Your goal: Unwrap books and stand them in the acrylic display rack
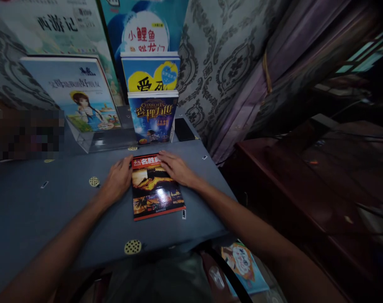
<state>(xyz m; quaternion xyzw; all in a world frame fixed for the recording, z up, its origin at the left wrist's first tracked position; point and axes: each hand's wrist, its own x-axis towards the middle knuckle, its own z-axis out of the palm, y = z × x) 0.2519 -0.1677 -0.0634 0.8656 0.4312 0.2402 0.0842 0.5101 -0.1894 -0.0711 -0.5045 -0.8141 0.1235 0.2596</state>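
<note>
A glossy book (156, 185) with a red title band and landscape photos lies flat and closed on the grey-blue tabletop. At its upper left edge, the fingers of my left hand (118, 179) are bent together against the side. My right hand (175, 168) rests over the upper right corner with its fingers stretched out across the cover, hiding part of the title. Just beyond stands a blue paperback (153, 120) on a clear stand, in front of a yellow-and-blue book (151, 71).
A pale blue book (80, 97) leans on another clear stand (84, 139) at the back left. Large books stand behind. A dark phone (184, 129) lies near the table's right edge. Below that edge is another book (244, 267); dark red furniture (292, 189) stands to the right.
</note>
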